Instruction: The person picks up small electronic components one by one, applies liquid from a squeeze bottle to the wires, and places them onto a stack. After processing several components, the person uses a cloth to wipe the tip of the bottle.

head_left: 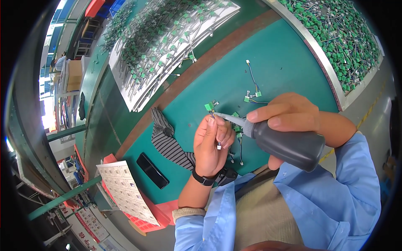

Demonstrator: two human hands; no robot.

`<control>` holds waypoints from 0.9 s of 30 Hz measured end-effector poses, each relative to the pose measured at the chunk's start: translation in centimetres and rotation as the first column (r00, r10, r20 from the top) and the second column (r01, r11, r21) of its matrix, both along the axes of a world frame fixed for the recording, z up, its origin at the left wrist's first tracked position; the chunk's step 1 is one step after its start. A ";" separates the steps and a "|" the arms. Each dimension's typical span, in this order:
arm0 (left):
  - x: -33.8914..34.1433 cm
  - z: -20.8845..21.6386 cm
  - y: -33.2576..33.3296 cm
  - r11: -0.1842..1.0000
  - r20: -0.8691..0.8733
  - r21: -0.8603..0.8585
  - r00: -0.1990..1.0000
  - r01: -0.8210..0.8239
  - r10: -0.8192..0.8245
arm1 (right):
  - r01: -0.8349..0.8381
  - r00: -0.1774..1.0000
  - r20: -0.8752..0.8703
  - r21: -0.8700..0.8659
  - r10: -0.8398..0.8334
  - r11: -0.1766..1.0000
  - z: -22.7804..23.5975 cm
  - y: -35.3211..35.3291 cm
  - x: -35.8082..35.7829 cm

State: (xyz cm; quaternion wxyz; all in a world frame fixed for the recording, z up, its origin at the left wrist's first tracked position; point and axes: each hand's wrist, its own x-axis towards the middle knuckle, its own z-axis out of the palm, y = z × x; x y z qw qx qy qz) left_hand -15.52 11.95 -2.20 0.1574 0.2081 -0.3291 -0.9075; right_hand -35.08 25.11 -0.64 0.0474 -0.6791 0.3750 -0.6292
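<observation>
In the head view, the left hand (pixel 212 142) pinches the thin leads of a small green connector (pixel 209 107), which stands just above its fingertips over the worktop (pixel 289 62); a white plug (pixel 219 146) hangs below the curled fingers. The right hand (pixel 293 115) is wrapped around a dark squeeze bottle (pixel 289 144), tilted so its grey nozzle (pixel 230 119) points at the leads; whether the tip touches them I cannot tell.

The connector looks light and rigid, its leads flexible and probably easily strained, so the green block seems the safer hold. The bottle is likely soft-walled and modest in weight, best held around its body behind the collar; its contents are hidden.

At upper right, a metal-rimmed tray (pixel 310 42) is filled with similar green connectors and cables. At lower left, a red crate (pixel 140 222) sits partly under a printed sheet (pixel 125 190).
</observation>
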 end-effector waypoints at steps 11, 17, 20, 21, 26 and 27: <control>-0.1 0.2 0.1 0.999 -0.048 0.025 0.998 0.036 -0.035 | 0.095 0.994 0.055 -0.044 -0.092 0.995 -1.8 0.1 0.8; 0.5 1.0 -1.0 1.000 -0.012 -0.019 1.000 -0.019 0.019 | 0.103 0.995 0.010 -0.176 -0.103 0.979 -1.1 -0.4 0.3; 1.0 2.2 -2.9 0.992 0.096 -0.093 0.991 -0.080 0.089 | 0.124 0.992 0.061 -0.240 -0.112 0.963 -1.7 -0.8 0.3; 1.6 3.1 -4.4 0.973 0.161 -0.211 0.978 -0.098 0.133 | 0.141 0.989 0.088 -0.258 -0.122 0.956 -1.8 -1.0 0.3; 4.4 6.8 -15.9 0.732 0.276 -0.680 0.918 -0.021 0.283 | 0.127 0.990 0.090 -0.206 -0.110 0.970 -1.6 -0.6 0.0; 4.3 7.5 -18.6 0.688 0.319 -0.725 0.891 0.011 0.322 | 0.114 0.992 0.081 -0.173 -0.101 0.978 -1.4 -0.4 -0.1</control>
